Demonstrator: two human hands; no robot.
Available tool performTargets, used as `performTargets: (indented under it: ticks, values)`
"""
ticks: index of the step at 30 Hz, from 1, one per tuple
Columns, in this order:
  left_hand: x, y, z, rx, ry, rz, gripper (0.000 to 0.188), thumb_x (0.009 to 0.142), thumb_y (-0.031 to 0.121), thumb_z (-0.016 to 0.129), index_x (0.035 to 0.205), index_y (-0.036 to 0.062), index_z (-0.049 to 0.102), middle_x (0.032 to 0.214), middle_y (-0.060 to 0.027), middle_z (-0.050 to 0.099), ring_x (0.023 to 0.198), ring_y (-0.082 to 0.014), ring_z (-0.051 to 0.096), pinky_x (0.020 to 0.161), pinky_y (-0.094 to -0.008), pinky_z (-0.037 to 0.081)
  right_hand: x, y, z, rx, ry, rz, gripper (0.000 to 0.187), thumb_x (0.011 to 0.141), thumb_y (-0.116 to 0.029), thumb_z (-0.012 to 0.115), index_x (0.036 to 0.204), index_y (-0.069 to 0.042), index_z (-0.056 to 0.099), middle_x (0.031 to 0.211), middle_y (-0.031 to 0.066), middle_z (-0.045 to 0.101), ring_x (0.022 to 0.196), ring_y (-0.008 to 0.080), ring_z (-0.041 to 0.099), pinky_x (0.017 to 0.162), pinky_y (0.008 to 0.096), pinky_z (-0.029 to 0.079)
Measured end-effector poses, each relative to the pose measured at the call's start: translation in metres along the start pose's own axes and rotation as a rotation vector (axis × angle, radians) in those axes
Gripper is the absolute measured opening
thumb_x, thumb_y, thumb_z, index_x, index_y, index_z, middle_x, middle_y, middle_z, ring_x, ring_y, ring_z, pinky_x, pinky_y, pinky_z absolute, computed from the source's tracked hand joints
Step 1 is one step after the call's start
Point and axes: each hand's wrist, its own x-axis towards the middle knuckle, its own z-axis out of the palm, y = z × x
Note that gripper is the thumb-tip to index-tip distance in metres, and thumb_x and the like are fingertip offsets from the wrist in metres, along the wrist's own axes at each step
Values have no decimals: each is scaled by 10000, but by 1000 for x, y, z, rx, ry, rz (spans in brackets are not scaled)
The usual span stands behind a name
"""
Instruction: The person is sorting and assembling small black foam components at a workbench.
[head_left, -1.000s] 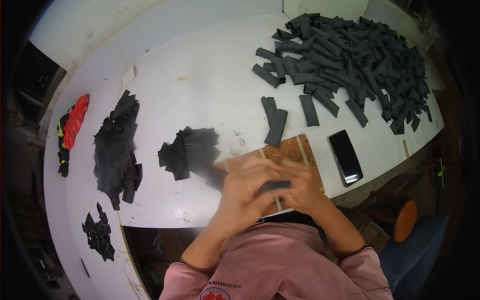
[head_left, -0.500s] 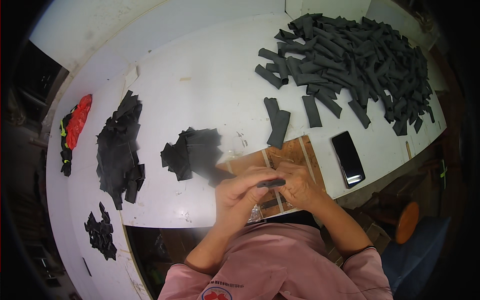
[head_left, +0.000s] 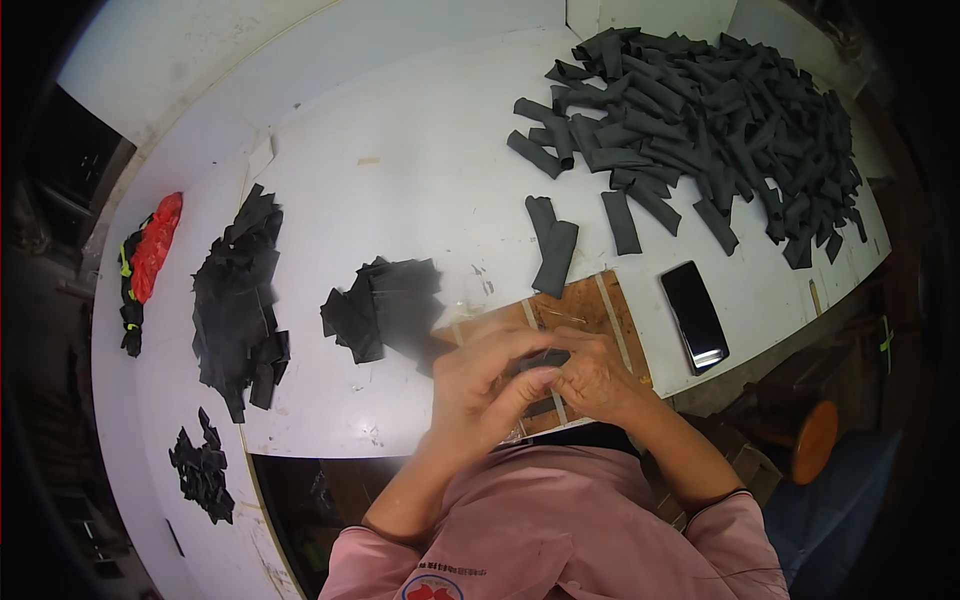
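Note:
Over the brown board (head_left: 610, 305) at the table's near edge, both my hands grip one small black fabric piece (head_left: 543, 360). My left hand (head_left: 480, 390) curls around it from the left, thumb below and fingers above. From the other side my right hand (head_left: 598, 378) pinches its end with the fingers bunched. Most of the piece is hidden by my fingers. Left of my hands lies a stack of flat black fabric pieces (head_left: 385, 305). Two dark grey fabric tubes (head_left: 556, 260) rest against the board's far edge.
A large heap of grey fabric tubes (head_left: 690, 120) covers the far right. A phone (head_left: 692, 318) lies right of the board. Farther left are a long pile of black pieces (head_left: 235, 310), a smaller pile of black scraps (head_left: 202, 468) and a red plastic bundle (head_left: 157, 245).
My left hand has opened a little wider around the fabric piece, its thumb shifting right toward my right hand. Less of the piece shows. The piles stay as they were.

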Motion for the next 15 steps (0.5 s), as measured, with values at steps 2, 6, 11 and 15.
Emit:
performTargets:
  ticks: [2, 6, 11, 15]
  values:
    - [-9, -1, 8, -168, 199, 57, 132, 739, 33, 609, 858, -23, 597, 850, -117, 605, 747, -178, 568, 638, -247, 443, 4, -8, -7, -17, 4, 16, 80, 686, -102, 605, 702, -51, 545, 641, 74, 516, 608, 244, 520, 525, 343, 437]
    - [-17, -2, 6, -689, 342, -8, 141, 778, 83, 591, 872, -21, 592, 889, -159, 595, 811, -227, 572, 738, -295, 451, 19, -24, -27, -101, -55, -46, 135, 684, -140, 630, 672, -44, 536, 631, 71, 515, 617, 244, 527, 523, 340, 434]
    - [-21, -14, -2, -883, 415, -7, 173, 781, 172, 612, 850, 18, 576, 834, -125, 586, 854, -255, 532, 817, -378, 406, 16, -17, -15, -94, -121, -41, 212, 762, -189, 594, 688, -3, 525, 642, 97, 507, 612, 273, 509, 539, 349, 418]
    - [-23, -16, 1, -834, 361, -66, 167, 776, 153, 620, 853, 11, 576, 845, -127, 590, 833, -254, 536, 804, -372, 405, 10, -18, -12, -69, -102, 13, 229, 768, -194, 592, 662, -7, 514, 637, 98, 506, 606, 275, 511, 537, 358, 417]
